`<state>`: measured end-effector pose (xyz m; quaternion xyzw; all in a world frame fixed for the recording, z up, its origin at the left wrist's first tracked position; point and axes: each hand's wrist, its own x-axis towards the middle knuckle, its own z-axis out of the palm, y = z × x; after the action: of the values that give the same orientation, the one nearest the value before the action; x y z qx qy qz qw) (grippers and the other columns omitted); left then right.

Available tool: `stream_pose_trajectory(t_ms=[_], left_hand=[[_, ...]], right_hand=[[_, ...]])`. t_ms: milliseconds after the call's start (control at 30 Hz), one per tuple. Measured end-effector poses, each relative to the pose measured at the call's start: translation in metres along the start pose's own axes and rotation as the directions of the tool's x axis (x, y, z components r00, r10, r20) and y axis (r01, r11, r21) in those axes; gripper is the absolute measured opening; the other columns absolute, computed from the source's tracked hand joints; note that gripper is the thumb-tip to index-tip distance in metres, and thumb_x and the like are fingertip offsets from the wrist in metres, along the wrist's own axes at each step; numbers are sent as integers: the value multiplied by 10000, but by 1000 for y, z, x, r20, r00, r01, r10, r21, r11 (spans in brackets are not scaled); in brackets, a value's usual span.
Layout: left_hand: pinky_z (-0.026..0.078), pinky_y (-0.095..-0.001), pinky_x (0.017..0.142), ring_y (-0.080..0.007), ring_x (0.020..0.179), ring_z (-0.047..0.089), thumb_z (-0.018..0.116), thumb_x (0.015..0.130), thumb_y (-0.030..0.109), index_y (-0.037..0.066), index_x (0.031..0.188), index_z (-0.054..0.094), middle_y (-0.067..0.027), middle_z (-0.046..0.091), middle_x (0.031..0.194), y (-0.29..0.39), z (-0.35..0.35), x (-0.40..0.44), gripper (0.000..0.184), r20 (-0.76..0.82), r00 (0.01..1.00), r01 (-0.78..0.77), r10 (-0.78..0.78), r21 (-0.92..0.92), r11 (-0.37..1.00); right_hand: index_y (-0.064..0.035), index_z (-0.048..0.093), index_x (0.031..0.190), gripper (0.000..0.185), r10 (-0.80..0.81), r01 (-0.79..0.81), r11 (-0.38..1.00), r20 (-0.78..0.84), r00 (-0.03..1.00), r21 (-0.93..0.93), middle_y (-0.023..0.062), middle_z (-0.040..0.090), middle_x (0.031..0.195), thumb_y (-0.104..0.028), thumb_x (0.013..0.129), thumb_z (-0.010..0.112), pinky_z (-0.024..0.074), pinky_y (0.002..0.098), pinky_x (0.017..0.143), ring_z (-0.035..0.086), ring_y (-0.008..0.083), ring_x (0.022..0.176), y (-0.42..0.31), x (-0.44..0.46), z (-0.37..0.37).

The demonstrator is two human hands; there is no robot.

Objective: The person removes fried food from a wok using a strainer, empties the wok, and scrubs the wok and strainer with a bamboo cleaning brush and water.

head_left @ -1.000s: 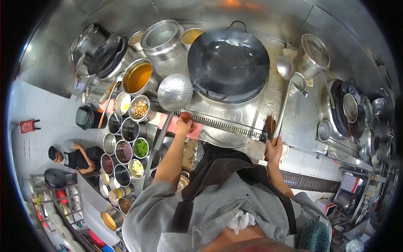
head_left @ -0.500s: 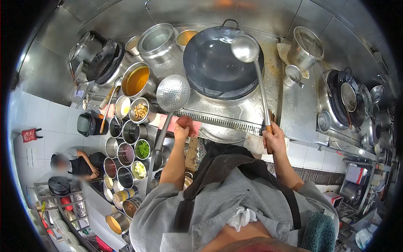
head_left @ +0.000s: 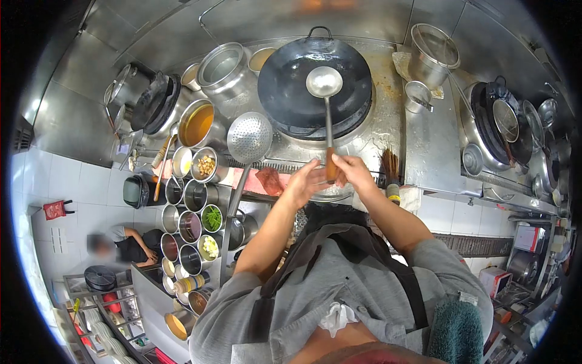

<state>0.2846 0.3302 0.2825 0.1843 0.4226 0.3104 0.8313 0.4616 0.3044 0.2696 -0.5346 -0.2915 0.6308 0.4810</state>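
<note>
A long ladle [head_left: 328,118] with a wooden handle reaches over the black wok [head_left: 285,85], its steel bowl above the wok's middle. My right hand [head_left: 356,173] grips the wooden end from the right. Close by on the left side of that handle is my left hand [head_left: 305,183], fingers apart and holding nothing; whether it touches the wood I cannot tell. A dark red cloth [head_left: 270,181] lies on the counter's front edge, left of my left hand. Beyond it, a perforated strainer [head_left: 250,138] rests with its long handle pointing toward me.
Pots of orange-brown liquid [head_left: 198,123], chopped greens [head_left: 212,218] and pale pieces [head_left: 208,247] crowd the left side. A bamboo brush [head_left: 391,173] stands right of my right hand. Another wok [head_left: 485,121] sits further right. A person [head_left: 136,246] is at the lower left.
My left hand has let go of the red cloth and moved right to the ladle's handle. My right hand has brought the ladle left, its bowl now lower over the wok's middle.
</note>
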Motion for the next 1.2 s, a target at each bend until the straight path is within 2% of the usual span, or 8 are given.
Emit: stream_pose_trajectory(t_ms=[267,433,533,633,733,800,1133,1200], left_hand=[[425,-222,479,-115,592,493,560,809,107,69,968,468,-69,543,787,14,-25,42,187,105,993,47,-57,90,995],[428,-280,447,-192,599,566,550,770,67,16,983,464,-106,563,755,21,-8,21,235,-65,998,22,-5,257,966],[423,-281,446,-191,581,550,549,750,53,16,952,464,-111,554,747,18,-6,20,222,-38,997,71,-64,237,969],[406,-277,430,-180,528,511,544,729,35,20,901,462,-108,535,725,14,2,15,192,-80,997,32,-13,237,971],[381,-260,397,-152,480,482,544,718,17,20,884,457,-99,517,707,21,-7,10,187,-81,997,-2,20,224,975],[374,-253,383,-139,465,474,549,715,8,15,880,455,-91,508,687,33,3,0,190,-91,996,32,-14,193,981],[380,-243,383,-120,400,418,547,715,8,29,865,472,-47,460,613,93,-30,-45,169,-32,995,102,-97,229,968],[359,-213,371,-115,387,409,547,703,-12,17,879,481,-41,459,592,124,-54,-53,190,27,999,27,-33,204,979]], right_hand=[[-13,668,804,378,-54,37,773,-8,999,-633,108,590,573,-373,877,581,474,331,540,595,173,524,77,-96,-77],[-12,664,738,356,-108,44,689,-42,993,-723,179,633,663,-354,832,627,499,399,670,644,305,683,147,-125,-101],[-39,646,948,317,-130,42,330,-2,991,-943,214,650,903,-333,836,606,497,448,757,639,356,839,179,-107,-108],[-30,603,1041,299,-72,47,190,34,997,-981,229,611,1063,-251,847,544,488,453,818,614,352,949,219,-74,-112],[-5,569,1091,327,346,-94,220,-13,938,-971,242,556,1174,-181,826,495,457,458,883,561,351,1065,251,-47,-116],[-37,648,973,296,-360,146,-43,152,920,-988,196,655,971,-217,781,511,512,436,805,647,327,883,301,-45,-124],[7,640,919,280,-245,-110,173,-151,958,-979,253,634,922,-206,753,565,505,471,792,622,401,867,295,-82,-140],[14,645,882,278,-17,-279,315,-300,954,-907,259,633,889,-218,739,591,503,479,782,613,421,868,277,-104,-134]])
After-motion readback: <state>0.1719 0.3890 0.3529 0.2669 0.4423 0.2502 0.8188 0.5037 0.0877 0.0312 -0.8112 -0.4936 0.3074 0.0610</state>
